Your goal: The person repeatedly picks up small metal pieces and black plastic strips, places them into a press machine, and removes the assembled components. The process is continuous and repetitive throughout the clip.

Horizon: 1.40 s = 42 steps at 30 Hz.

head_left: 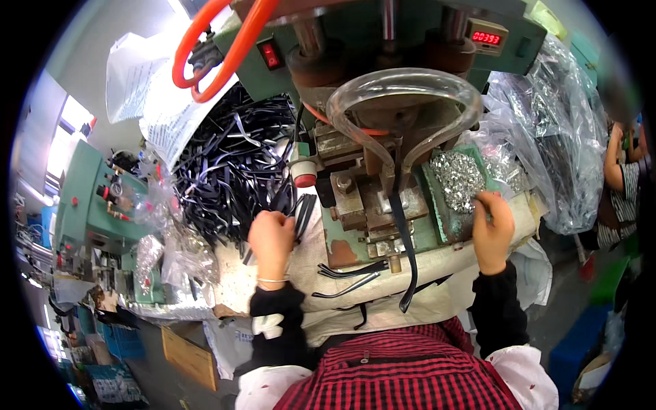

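Observation:
My left hand point(272, 240), slightly blurred, is closed at the near edge of a big pile of shiny black strips point(229, 171); its fingertips are partly hidden, so what they grip cannot be made out. Beside its fingers lie a few more strips point(305, 213). My right hand point(493, 231) has thumb and forefinger pinched together at the edge of a green tray point(445, 229) heaped with small silver metal pieces point(456, 179); anything in the pinch is too small to name. Between the hands, a black strap point(406, 253) hangs down from the green press point(362, 205), apart from both hands.
Several black strips point(348, 275) lie on the cloth-covered bench edge point(437, 263). A clear looped tube point(403, 78) and an orange hose point(236, 48) hang before the press. A red button point(305, 176) sits left of its tooling. Clear plastic bags point(547, 137) stand at right.

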Motion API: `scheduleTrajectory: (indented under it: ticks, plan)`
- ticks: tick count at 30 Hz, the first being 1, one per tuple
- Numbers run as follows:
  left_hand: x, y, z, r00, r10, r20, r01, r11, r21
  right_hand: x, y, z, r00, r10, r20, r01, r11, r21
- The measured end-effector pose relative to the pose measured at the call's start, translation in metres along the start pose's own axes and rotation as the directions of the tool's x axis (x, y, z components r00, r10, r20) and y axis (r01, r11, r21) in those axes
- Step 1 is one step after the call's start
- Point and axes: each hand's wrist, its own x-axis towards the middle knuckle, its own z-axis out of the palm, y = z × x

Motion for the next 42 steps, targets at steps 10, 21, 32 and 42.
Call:
scheduleTrajectory:
  ticks: [10, 21, 32, 42]
  plan:
    - [-0.004, 0.049, -0.075, 0.995, 0.088, -0.044, -0.081, 0.480, -0.874, 0.047, -0.090, 0.003, 0.981, 0.061, 0.185, -0.156, 0.813, 0.561]
    - [-0.041, 0.122, -0.124, 0.761, 0.142, -0.634, -0.649, 0.170, -0.741, 0.051, -0.137, 0.032, 0.780, 0.357, 0.515, -0.596, 0.169, 0.785]
    - [-0.061, 0.137, -0.099, 0.489, 0.597, -0.636, -0.869, 0.277, -0.409, 0.046, -0.071, 0.000, 0.979, 0.043, 0.200, -0.061, 0.994, 0.086]
    - [-0.054, 0.154, -0.072, 0.186, 0.786, -0.589, -0.983, 0.150, -0.109, 0.037, 0.002, 0.019, 0.980, 0.188, 0.060, -0.185, 0.982, -0.047]
